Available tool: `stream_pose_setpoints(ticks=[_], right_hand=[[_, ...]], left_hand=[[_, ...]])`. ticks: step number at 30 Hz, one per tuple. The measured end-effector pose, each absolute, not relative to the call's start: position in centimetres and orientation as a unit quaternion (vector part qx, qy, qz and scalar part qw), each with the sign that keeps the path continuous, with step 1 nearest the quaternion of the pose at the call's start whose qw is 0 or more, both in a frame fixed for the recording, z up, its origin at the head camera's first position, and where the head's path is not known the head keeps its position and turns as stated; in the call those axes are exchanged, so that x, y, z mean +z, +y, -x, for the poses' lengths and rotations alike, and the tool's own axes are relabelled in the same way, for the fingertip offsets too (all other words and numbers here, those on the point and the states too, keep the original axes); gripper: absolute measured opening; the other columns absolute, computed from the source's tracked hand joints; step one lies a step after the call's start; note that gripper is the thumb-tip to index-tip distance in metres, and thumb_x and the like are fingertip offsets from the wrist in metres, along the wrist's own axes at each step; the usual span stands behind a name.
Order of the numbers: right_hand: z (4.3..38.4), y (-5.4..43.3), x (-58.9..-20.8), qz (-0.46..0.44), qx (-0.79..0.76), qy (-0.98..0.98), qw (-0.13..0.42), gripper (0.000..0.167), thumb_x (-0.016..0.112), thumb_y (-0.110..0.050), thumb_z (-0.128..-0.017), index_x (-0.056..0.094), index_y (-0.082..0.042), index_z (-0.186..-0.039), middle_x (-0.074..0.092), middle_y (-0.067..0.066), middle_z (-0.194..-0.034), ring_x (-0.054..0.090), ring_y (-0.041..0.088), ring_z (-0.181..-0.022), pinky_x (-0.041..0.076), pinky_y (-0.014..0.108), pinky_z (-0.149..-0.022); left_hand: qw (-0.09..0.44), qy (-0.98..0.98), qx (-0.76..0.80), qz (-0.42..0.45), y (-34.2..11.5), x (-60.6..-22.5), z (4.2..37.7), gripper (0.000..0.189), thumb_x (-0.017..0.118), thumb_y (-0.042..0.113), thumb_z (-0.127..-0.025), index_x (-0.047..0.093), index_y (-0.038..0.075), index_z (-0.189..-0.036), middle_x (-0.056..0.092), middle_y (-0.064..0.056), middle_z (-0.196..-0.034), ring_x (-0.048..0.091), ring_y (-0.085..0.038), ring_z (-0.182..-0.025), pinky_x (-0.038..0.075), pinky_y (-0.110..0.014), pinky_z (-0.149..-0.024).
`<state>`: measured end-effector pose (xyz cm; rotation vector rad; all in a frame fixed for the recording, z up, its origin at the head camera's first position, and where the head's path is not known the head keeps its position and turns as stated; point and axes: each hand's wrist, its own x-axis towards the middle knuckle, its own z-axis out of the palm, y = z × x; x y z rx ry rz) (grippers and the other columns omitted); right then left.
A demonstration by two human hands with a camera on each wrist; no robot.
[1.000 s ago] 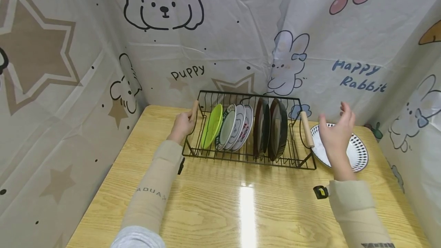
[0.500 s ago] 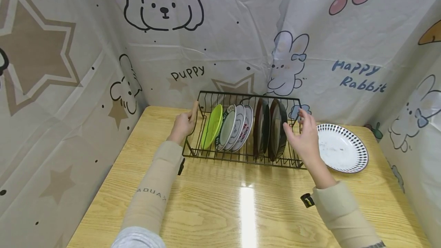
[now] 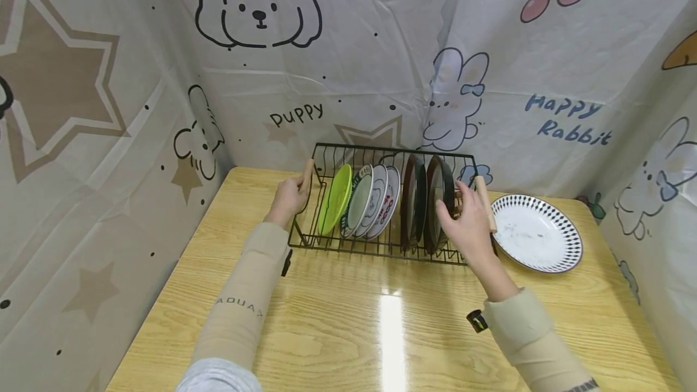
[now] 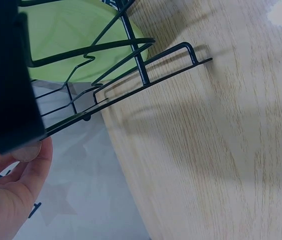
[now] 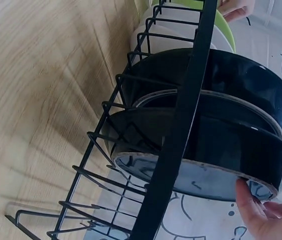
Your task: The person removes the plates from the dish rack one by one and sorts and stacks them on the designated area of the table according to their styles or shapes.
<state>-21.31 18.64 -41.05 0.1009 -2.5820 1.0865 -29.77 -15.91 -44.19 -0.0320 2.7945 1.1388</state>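
Note:
My left hand (image 3: 288,199) grips the wooden handle (image 3: 308,174) at the left end of a black wire dish rack (image 3: 348,251). At the rack's other end, my right hand (image 3: 468,222) holds the edge of the outermost deep dark plate (image 3: 442,204). In the right wrist view, a fingertip presses the plate's foot ring and another digit lies at its rim. A second deep dark plate (image 3: 412,201) stands beside it. Further left, several white patterned plates (image 3: 389,201) and a green plate (image 3: 336,198) stand on edge in the slots.
An oval white plate (image 3: 536,235) with a dark patterned rim lies flat right of the rack. The rack's right wooden handle (image 3: 485,203) is beside my right hand. Printed cloth (image 3: 354,77) walls in the wooden table (image 3: 337,331) at the back and sides.
My right hand has moved left from above the oval plate to the outermost dark plate and closed in on its edge. My left hand stays on the handle; the rack has not shifted.

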Motion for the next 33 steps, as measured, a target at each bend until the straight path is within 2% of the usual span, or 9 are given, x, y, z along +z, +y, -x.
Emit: stream_pose_setpoints(ticks=[5, 7, 12, 16, 18, 23, 26, 30, 33], right_hand=[[21.4, 18.3, -41.2, -0.014, 0.357, -0.928, 0.106, 0.063, 0.054, -0.023, -0.086, 0.031, 0.003, -0.139, 0.042, 0.028, -0.130, 0.049, 0.043, -0.105, 0.044, 0.054, -0.083], [21.5, 18.2, -41.3, -0.004, 0.346, -0.934, 0.090, 0.063, 0.054, -0.022, -0.086, 0.030, 0.003, -0.138, 0.042, 0.029, -0.130, 0.049, 0.045, -0.106, 0.044, 0.055, -0.084], [21.4, 17.6, -41.5, 0.018, 0.305, -0.949, 0.084, 0.061, 0.055, -0.019, -0.083, 0.031, 0.004, -0.134, 0.055, 0.029, -0.108, 0.059, 0.043, -0.079, 0.050, 0.050, -0.064], [21.4, 17.2, -41.5, 0.032, 0.282, -0.954, 0.094, 0.056, 0.055, -0.015, -0.081, 0.033, 0.005, -0.128, 0.058, 0.027, -0.094, 0.060, 0.042, -0.071, 0.049, 0.048, -0.055], [21.3, 17.1, -41.6, 0.034, 0.270, -0.957, 0.100, 0.055, 0.054, -0.012, -0.080, 0.032, 0.007, -0.127, 0.058, 0.027, -0.092, 0.059, 0.041, -0.070, 0.049, 0.046, -0.053], [21.3, 16.8, -41.6, 0.029, 0.248, -0.962, 0.112, 0.055, 0.052, -0.005, -0.078, 0.031, 0.012, -0.126, 0.056, 0.026, -0.089, 0.056, 0.035, -0.059, 0.045, 0.040, -0.045], [21.3, 16.6, -41.6, 0.029, 0.245, -0.963, 0.111, 0.057, 0.052, -0.004, -0.078, 0.029, 0.014, -0.127, 0.055, 0.025, -0.085, 0.053, 0.030, -0.051, 0.041, 0.034, -0.039], [21.3, 16.5, -41.6, 0.034, 0.243, -0.962, 0.116, 0.057, 0.051, -0.004, -0.080, 0.029, 0.015, -0.129, 0.056, 0.026, -0.087, 0.053, 0.031, -0.053, 0.041, 0.035, -0.040], [21.4, 16.4, -41.7, 0.038, 0.244, -0.961, 0.128, 0.055, 0.050, -0.005, -0.081, 0.031, 0.015, -0.128, 0.058, 0.027, -0.089, 0.055, 0.033, -0.058, 0.043, 0.039, -0.044]], left_hand=[[0.059, 0.922, 0.381, 0.008, -16.0, -44.3, 29.8, 0.048, 0.041, 0.006, -0.095, 0.031, 0.007, -0.142, 0.043, -0.023, -0.135, 0.032, -0.011, -0.041, 0.034, -0.025, -0.042], [0.060, 0.922, 0.382, 0.006, -16.0, -44.3, 29.8, 0.048, 0.040, 0.006, -0.095, 0.031, 0.008, -0.142, 0.042, -0.023, -0.136, 0.032, -0.012, -0.042, 0.035, -0.026, -0.043], [0.057, 0.925, 0.375, 0.006, -16.0, -44.3, 30.0, 0.050, 0.042, 0.005, -0.094, 0.030, 0.009, -0.142, 0.036, -0.024, -0.139, 0.042, -0.021, -0.052, 0.038, -0.029, -0.049], [0.055, 0.928, 0.370, 0.007, -16.0, -44.3, 30.1, 0.050, 0.043, 0.005, -0.094, 0.030, 0.008, -0.142, 0.034, -0.024, -0.140, 0.051, -0.028, -0.071, 0.041, -0.031, -0.056], [0.056, 0.928, 0.369, 0.007, -16.0, -44.3, 30.1, 0.050, 0.043, 0.006, -0.094, 0.029, 0.009, -0.142, 0.033, -0.023, -0.141, 0.052, -0.029, -0.073, 0.041, -0.031, -0.057], [0.057, 0.929, 0.366, 0.005, -16.0, -44.3, 30.1, 0.050, 0.042, 0.006, -0.095, 0.028, 0.009, -0.143, 0.032, -0.023, -0.141, 0.050, -0.028, -0.066, 0.041, -0.031, -0.056], [0.056, 0.928, 0.368, 0.008, -15.9, -44.4, 30.1, 0.050, 0.043, 0.006, -0.094, 0.029, 0.010, -0.142, 0.033, -0.023, -0.141, 0.053, -0.030, -0.075, 0.042, -0.032, -0.058], [0.057, 0.926, 0.373, 0.013, -16.0, -44.4, 30.1, 0.051, 0.043, 0.006, -0.094, 0.029, 0.009, -0.142, 0.034, -0.023, -0.141, 0.054, -0.032, -0.086, 0.043, -0.033, -0.062], [0.058, 0.926, 0.373, 0.013, -16.0, -44.4, 30.2, 0.051, 0.043, 0.005, -0.093, 0.029, 0.008, -0.142, 0.034, -0.023, -0.141, 0.054, -0.032, -0.082, 0.043, -0.033, -0.061]])
